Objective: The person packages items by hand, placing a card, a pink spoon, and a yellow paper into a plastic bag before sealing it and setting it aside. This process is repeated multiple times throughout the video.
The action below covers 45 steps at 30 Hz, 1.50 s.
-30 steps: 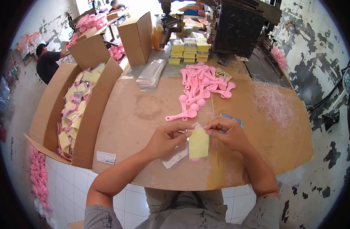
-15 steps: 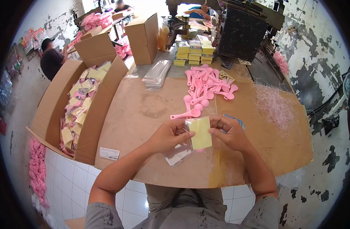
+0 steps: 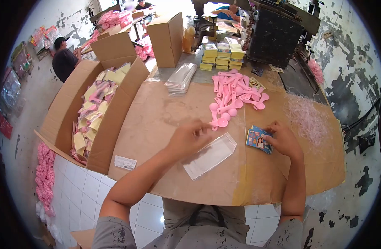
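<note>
Right grip [image 3: 284,139] pinches cards [image 3: 258,140] well in from the tabletop's [image 3: 306,174] right edge. Left grip [image 3: 188,137] half-curls by a scoop [image 3: 222,122]; hold unclear.

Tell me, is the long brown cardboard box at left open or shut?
The box is open: its top gapes, showing pink-and-yellow plastic packets inside.

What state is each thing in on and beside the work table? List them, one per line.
Left hand: over the table, blurred, grip unclear
Right hand: touching blue cards
Blue cards: stacked, printed side up
Pink scoops: loose, heaped
Near clear packaging: lying flat
Far clear packaging: stacked flat
Large carton: open, filled with packets
Thin strands: loose, tangled
</note>
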Each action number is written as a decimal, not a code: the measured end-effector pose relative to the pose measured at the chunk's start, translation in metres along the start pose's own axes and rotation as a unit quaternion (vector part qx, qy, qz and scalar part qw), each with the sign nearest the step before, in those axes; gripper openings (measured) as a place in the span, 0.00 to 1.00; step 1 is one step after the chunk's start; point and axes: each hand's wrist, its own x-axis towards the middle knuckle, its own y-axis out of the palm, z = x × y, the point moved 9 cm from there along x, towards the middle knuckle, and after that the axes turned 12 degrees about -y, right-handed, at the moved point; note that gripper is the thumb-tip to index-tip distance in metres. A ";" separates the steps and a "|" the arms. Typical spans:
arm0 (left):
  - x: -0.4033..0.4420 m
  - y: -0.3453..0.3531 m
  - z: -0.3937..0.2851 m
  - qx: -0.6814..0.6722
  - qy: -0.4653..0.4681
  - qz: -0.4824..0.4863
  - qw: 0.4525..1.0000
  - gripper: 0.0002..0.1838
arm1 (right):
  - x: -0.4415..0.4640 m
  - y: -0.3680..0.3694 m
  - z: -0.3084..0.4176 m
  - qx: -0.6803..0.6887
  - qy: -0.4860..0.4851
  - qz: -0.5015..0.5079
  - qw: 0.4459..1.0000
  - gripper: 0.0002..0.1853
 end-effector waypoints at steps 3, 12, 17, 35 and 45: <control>-0.016 0.026 -0.018 0.106 0.075 0.027 0.991 0.15 | -0.001 -0.001 -0.009 0.062 0.041 0.006 0.997 0.11; -0.014 0.035 0.010 -0.062 -0.138 0.121 0.981 0.12 | 0.000 -0.010 -0.006 0.084 0.057 -0.022 0.995 0.08; -0.015 0.032 -0.001 0.006 0.009 0.044 0.999 0.09 | 0.007 -0.008 0.029 0.223 0.008 -0.043 0.974 0.10; -0.007 0.032 0.012 -0.429 -0.173 0.167 0.871 0.25 | 0.009 0.058 0.082 0.330 -0.073 0.013 0.941 0.11; -0.016 0.044 0.003 -0.355 -0.138 0.207 0.901 0.31 | 0.013 0.020 0.057 0.410 0.006 -0.248 0.878 0.11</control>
